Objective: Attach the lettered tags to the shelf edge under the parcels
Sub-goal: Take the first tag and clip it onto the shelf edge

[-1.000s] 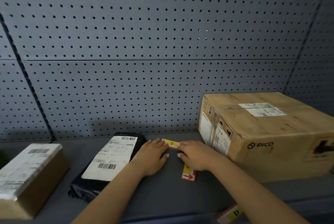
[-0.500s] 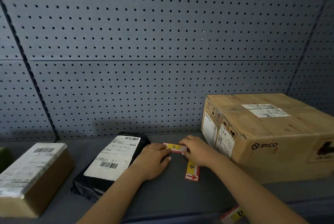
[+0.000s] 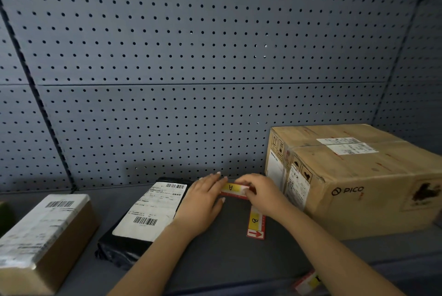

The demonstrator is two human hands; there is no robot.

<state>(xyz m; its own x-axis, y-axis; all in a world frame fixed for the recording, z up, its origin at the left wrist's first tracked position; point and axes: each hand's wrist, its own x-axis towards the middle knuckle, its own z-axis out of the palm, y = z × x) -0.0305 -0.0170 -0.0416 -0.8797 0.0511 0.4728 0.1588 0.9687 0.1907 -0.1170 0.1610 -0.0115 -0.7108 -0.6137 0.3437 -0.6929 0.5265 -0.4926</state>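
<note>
A red and yellow tag marked A is held just above the grey shelf between my two hands. My left hand pinches its left end and my right hand grips its right end. A second tag marked B, with a red arrow, lies flat on the shelf below my right hand. Another tag sits on the shelf's front edge, partly hidden by my right forearm. A black mailer parcel lies left of my hands and a large PICO cardboard box stands on the right.
A smaller cardboard box with a white label sits at the far left. A grey pegboard wall closes off the back and right side of the shelf.
Both hands have lifted the A tag off the shelf and moved slightly back; my right hand has come off the B tag, which now shows in full.
</note>
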